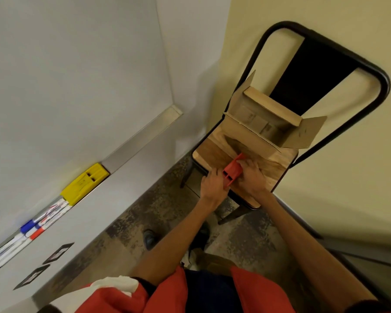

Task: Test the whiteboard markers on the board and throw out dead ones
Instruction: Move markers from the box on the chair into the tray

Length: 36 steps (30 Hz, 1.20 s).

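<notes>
Gripping plastic block (231, 171), left hand (212, 185), right hand (254, 179)

box (264, 127) on chair (278, 163), markers (43, 222) in tray (142, 136)

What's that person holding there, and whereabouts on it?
A red block, over the chair seat: the left hand grips its near left edge, the right hand its right side.

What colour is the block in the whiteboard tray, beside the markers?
The block is yellow; head view shows it.
</notes>
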Each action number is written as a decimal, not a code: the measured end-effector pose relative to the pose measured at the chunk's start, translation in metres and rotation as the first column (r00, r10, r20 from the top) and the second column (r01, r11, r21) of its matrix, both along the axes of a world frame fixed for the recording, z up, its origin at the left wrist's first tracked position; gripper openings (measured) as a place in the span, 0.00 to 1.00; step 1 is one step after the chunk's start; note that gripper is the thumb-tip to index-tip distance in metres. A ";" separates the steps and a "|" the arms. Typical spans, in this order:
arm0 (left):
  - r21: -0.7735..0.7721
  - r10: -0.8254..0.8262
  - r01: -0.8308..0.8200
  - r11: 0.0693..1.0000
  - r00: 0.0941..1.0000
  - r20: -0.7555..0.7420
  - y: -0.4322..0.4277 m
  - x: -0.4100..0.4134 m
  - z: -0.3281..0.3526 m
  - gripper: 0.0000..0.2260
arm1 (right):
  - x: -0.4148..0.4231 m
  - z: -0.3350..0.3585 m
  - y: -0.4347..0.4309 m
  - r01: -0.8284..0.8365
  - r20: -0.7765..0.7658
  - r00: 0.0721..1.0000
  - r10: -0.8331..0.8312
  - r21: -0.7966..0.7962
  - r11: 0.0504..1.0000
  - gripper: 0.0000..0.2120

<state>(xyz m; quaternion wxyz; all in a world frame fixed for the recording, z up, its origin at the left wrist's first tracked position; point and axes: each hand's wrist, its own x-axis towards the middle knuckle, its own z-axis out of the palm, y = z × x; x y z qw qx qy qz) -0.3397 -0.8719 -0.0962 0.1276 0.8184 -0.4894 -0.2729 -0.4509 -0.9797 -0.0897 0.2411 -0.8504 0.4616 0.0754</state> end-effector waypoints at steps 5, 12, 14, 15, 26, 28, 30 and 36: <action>-0.017 0.085 -0.085 0.996 0.996 0.006 0.023 0.018 0.002 0.23 | 0.011 -0.002 0.013 -0.068 0.096 0.993 0.071 -0.034 0.997 0.22; -0.028 0.225 -0.224 0.974 0.974 0.031 0.082 0.061 0.004 0.30 | 0.062 -0.003 0.057 -0.185 0.214 0.959 0.187 -0.031 0.982 0.21; -0.052 0.276 -0.274 0.960 0.960 0.043 0.105 0.070 0.002 0.29 | 0.078 -0.002 0.078 -0.238 0.239 0.942 0.237 -0.027 0.971 0.20; -0.068 0.304 -0.300 0.951 0.951 0.049 0.117 0.074 0.001 0.28 | 0.086 -0.002 0.089 -0.273 0.241 0.932 0.272 -0.028 0.962 0.19; -0.220 0.568 -0.545 0.809 0.821 0.054 0.300 0.117 0.004 0.29 | 0.172 0.004 0.256 -0.489 0.320 0.820 0.475 -0.040 0.871 0.21; -0.258 0.608 -0.578 0.774 0.793 0.049 0.341 0.123 0.008 0.27 | 0.186 0.007 0.295 -0.515 0.339 0.796 0.501 -0.055 0.856 0.21; -0.268 0.667 -0.638 0.722 0.745 0.024 0.383 0.128 0.015 0.26 | 0.201 0.011 0.336 -0.539 0.353 0.777 0.521 -0.053 0.841 0.21; -0.333 0.822 -0.779 0.531 0.569 -0.021 0.518 0.144 0.035 0.24 | 0.244 0.015 0.471 -0.607 0.438 0.729 0.527 0.057 0.793 0.22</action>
